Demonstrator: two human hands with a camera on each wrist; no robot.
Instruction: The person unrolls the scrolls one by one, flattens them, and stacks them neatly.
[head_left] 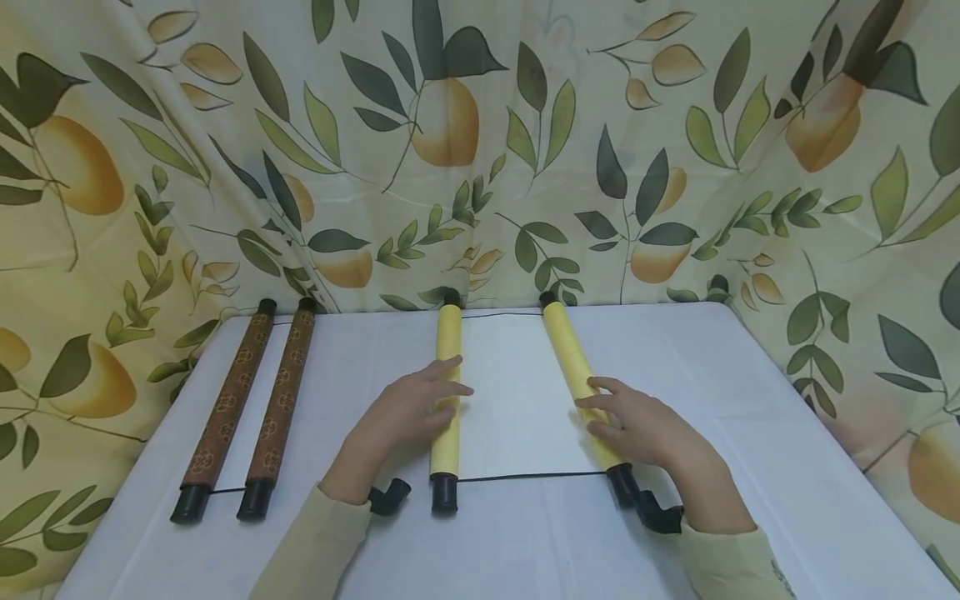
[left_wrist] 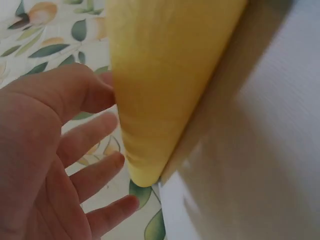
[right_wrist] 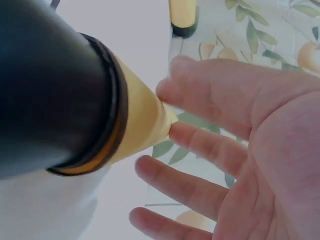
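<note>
A yellow scroll lies partly unrolled on the table, its white sheet (head_left: pixel 525 400) spread between the left yellow roll (head_left: pixel 448 333) and the right yellow roll (head_left: pixel 567 342). Black knobs cap the rolls; the right roll slants. My left hand (head_left: pixel 405 408) lies over the left roll, fingers spread. In the left wrist view, the fingers (left_wrist: pixel 97 177) are loosely extended beside the yellow roll (left_wrist: pixel 165 85). My right hand (head_left: pixel 648 425) is at the right roll, its fairly straight fingertips on the yellow side. The right wrist view shows the near black knob (right_wrist: pixel 50 95) large, with fingers (right_wrist: pixel 185 187) spread beside the roll.
To the left lies a brown patterned scroll, with its left roll (head_left: pixel 228 400) and right roll (head_left: pixel 282 400) close together. A white cloth (head_left: pixel 750 400) covers the table. Behind and around it hangs a fruit-and-leaf patterned curtain (head_left: pixel 517 200).
</note>
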